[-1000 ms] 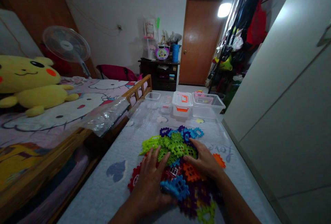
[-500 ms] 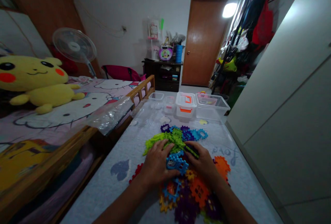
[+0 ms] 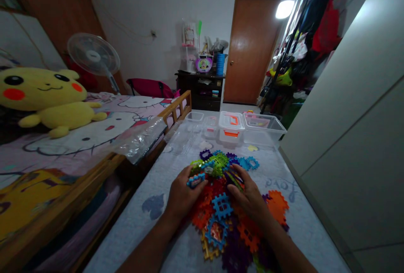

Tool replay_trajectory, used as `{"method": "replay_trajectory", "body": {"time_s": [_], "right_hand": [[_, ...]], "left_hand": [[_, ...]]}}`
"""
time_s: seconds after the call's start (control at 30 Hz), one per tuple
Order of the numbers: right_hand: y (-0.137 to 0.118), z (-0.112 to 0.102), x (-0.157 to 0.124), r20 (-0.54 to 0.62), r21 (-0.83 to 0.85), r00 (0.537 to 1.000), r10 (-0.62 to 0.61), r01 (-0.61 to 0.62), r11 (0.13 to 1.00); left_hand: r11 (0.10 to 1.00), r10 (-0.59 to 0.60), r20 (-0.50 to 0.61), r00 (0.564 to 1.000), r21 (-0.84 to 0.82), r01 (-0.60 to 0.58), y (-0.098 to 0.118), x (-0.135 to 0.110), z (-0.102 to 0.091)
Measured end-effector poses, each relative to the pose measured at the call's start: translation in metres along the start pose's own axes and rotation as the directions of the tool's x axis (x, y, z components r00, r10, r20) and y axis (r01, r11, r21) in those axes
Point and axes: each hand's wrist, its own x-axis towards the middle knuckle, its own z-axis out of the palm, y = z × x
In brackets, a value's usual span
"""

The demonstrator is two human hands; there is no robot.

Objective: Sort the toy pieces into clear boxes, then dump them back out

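Observation:
My left hand (image 3: 183, 195) is closed around a blue plastic building piece (image 3: 196, 180) with a toothed edge, at the left of the pile. Fingers curled, my right hand (image 3: 251, 195) grips a small stack of thin purple and green toothed pieces (image 3: 234, 179), held on edge. Between and beyond the hands lie green pieces (image 3: 219, 163). Red pieces (image 3: 217, 185) show in the gap between my hands. Closer to me is a square blue piece (image 3: 222, 205) with a window-like cutout, among orange pieces (image 3: 249, 233) and purple pieces (image 3: 235, 250).
At the table's far end stand a lidded clear box (image 3: 231, 126) with orange latches and an open clear bin (image 3: 265, 125). A wooden bed rail (image 3: 104, 172) borders the left side. A pale cabinet (image 3: 353, 147) rises on the right. Blue pieces (image 3: 248, 163) lie behind the pile.
My left hand has shifted left, away from the right hand, with blue in its grasp. Green pieces at the left are fewer in view, and red ones now show mid-pile. More pieces appear in my right hand.

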Motion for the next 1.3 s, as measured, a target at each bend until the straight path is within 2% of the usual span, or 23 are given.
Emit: {"method": "replay_trajectory", "body": {"time_s": [0.1,0.23,0.33,0.43,0.6,0.7,0.83,0.97,1.1,1.2,1.3], "right_hand": [[0.0,0.001,-0.006,0.16,-0.15,0.987,-0.031,0.055,0.987],[-0.001,-0.009,-0.011,0.323,-0.325,0.946,0.033,0.078,0.942],[-0.002,-0.017,-0.012,0.377,-0.406,0.919,0.12,0.047,0.912],[-0.005,-0.02,-0.01,0.412,-0.434,0.898,0.155,0.043,0.9],[-0.006,-0.02,-0.008,0.438,-0.307,0.899,-0.002,0.152,0.939],[-0.006,-0.016,-0.008,0.425,-0.209,0.9,-0.1,0.205,0.956],[-0.003,-0.005,-0.007,0.369,-0.165,0.916,-0.155,0.229,0.959],[-0.001,0.003,-0.006,0.302,-0.131,0.932,-0.202,0.25,0.959],[-0.005,0.002,-0.002,0.209,-0.077,0.949,-0.237,0.257,0.963],[-0.006,-0.006,0.001,0.121,-0.05,0.967,-0.222,0.23,0.972],[0.001,-0.018,0.003,-0.044,-0.084,0.994,-0.1,0.096,0.992]], "left_hand": [[0.994,-0.085,-0.027,0.996,-0.077,0.082,-0.003,0.003,-0.005],[0.998,-0.023,-0.013,1.0,-0.05,0.022,-0.008,0.004,-0.006],[0.996,0.082,0.092,0.992,0.038,-0.085,-0.01,0.003,-0.005],[0.988,0.128,0.227,0.965,0.053,-0.144,-0.009,0.001,-0.004],[0.986,0.167,0.379,0.91,-0.043,-0.163,-0.01,-0.007,-0.002],[0.97,0.23,0.396,0.889,-0.022,-0.242,-0.012,-0.011,0.002],[0.945,0.293,0.382,0.876,0.024,-0.327,-0.01,-0.014,0.009],[0.948,0.278,0.322,0.905,0.062,-0.313,-0.005,-0.016,0.014],[0.957,0.259,0.247,0.934,0.065,-0.283,-0.002,-0.013,0.015],[0.97,0.24,0.153,0.959,0.011,-0.245,-0.001,-0.009,0.013],[0.975,0.221,0.077,0.972,-0.038,-0.219,-0.003,-0.002,0.008]]}}
